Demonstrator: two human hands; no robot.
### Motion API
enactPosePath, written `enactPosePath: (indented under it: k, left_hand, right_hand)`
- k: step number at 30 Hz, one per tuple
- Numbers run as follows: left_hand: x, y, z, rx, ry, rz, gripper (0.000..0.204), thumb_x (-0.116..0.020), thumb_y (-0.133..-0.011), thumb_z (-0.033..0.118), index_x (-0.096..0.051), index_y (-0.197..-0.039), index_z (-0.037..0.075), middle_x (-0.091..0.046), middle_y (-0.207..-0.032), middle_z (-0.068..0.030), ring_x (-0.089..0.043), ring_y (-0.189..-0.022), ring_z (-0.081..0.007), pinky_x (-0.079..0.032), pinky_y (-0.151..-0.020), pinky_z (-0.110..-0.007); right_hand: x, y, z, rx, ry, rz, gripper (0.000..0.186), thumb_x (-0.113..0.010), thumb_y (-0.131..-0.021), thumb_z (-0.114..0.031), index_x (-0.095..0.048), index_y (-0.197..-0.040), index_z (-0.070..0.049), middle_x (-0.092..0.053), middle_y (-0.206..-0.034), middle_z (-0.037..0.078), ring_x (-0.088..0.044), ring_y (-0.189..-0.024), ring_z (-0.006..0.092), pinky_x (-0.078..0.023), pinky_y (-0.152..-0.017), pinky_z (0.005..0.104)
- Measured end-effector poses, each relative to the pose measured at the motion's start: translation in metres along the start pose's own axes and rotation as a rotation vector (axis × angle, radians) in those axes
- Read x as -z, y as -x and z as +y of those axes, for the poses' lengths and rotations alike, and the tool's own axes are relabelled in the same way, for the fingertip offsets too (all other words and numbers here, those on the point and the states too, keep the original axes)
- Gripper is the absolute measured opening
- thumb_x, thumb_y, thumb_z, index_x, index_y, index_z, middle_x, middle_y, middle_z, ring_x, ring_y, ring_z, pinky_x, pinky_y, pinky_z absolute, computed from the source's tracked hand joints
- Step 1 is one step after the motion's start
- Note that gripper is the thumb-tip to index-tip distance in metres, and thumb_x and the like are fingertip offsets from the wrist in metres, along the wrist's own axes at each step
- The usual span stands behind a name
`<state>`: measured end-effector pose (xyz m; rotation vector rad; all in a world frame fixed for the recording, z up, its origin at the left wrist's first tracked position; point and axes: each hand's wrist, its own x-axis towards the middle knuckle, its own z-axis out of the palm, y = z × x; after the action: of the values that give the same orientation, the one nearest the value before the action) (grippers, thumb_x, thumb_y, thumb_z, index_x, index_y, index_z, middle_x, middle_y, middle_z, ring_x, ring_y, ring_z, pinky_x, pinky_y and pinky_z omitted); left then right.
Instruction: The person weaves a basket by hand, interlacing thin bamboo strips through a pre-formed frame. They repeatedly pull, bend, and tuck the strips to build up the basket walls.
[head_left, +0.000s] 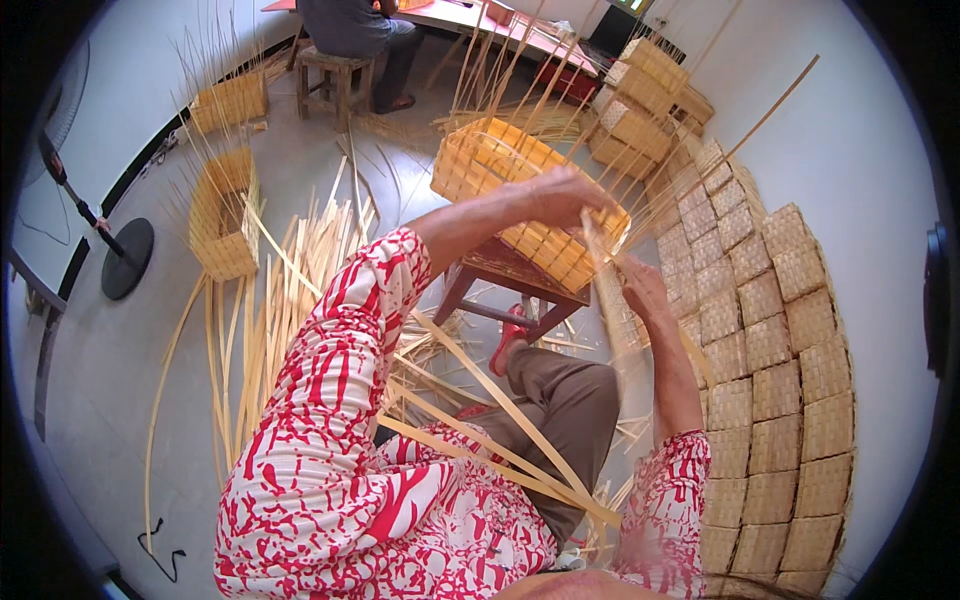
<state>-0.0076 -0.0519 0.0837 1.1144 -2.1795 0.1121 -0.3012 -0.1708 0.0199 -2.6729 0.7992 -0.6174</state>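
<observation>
In the head view, the yellow woven basket rests on the stool, the left hand above and apart from the right hand at its right end; blur hides what either grips. A hard pull on the pale strip between these 2 could crack it, or drag the seemingly overhanging basket off.

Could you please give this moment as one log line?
left hand: at right end of yellow woven basket; right hand: beside that end, grip blurred; basket: on wooden stool
</observation>
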Motion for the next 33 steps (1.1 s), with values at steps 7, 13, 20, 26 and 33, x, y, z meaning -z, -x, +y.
enactPosePath:
  k: [7, 13, 20, 26, 33]
  left_hand:
    - [0.127, -0.031, -0.044, 0.685, -0.111, 1.160, 0.083, -0.071, -0.088, 0.052, -0.040, -0.139, -0.006, -0.054, -0.128, -0.0240, -0.054, -0.118, -0.0281, -0.041, -0.102, -0.037]
    - [0.014, 0.089, -0.057, 0.305, -0.494, 0.800, 0.047, -0.072, -0.080, 0.017, -0.059, -0.126, 0.015, -0.061, -0.120, -0.0110, -0.056, -0.115, -0.0325, -0.043, -0.096, -0.044]
    - [-0.064, 0.096, -0.045, 0.436, -0.491, 0.385, 0.085, -0.081, -0.071, 0.012, -0.046, -0.146, 0.029, -0.039, -0.144, -0.0105, -0.050, -0.117, -0.0320, -0.054, -0.091, -0.040]
    - [-0.064, 0.104, -0.054, 0.366, -0.680, 0.392, 0.070, -0.074, -0.078, 0.012, -0.053, -0.141, 0.035, -0.048, -0.137, -0.0090, -0.058, -0.101, -0.0275, -0.057, -0.082, -0.039]
    - [-0.078, 0.115, -0.048, 0.377, -0.608, 0.474, 0.066, -0.066, -0.082, 0.011, -0.054, -0.141, 0.037, -0.053, -0.133, -0.0088, -0.060, -0.101, -0.0239, -0.057, -0.081, -0.037]
  right_hand:
    - [0.006, -0.002, 0.008, -0.366, 0.084, -0.244, 0.037, -0.053, -0.088, -0.008, -0.068, -0.121, -0.012, -0.072, -0.085, 0.014, -0.069, -0.075, 0.0249, -0.055, -0.067, 0.0374]
    - [0.016, 0.001, -0.018, -0.375, -0.130, -0.202, 0.025, -0.051, -0.103, -0.019, -0.068, -0.114, -0.004, -0.069, -0.080, 0.009, -0.056, -0.055, 0.0135, -0.050, -0.052, 0.0305]
    - [0.022, 0.001, -0.021, -0.289, -0.096, -0.172, 0.020, -0.052, -0.102, -0.014, -0.066, -0.105, 0.000, -0.071, -0.085, 0.010, -0.061, -0.063, 0.0151, -0.052, -0.059, 0.0310]
    - [0.026, 0.001, -0.044, -0.281, -0.029, -0.247, 0.015, -0.049, -0.098, -0.001, -0.064, -0.104, -0.001, -0.070, -0.087, 0.009, -0.068, -0.077, 0.0165, -0.053, -0.071, 0.0312]
    - [0.016, 0.014, -0.028, -0.239, -0.116, -0.198, 0.028, -0.045, -0.090, 0.006, -0.062, -0.110, -0.003, -0.071, -0.090, 0.013, -0.071, -0.080, 0.0210, -0.053, -0.071, 0.0335]
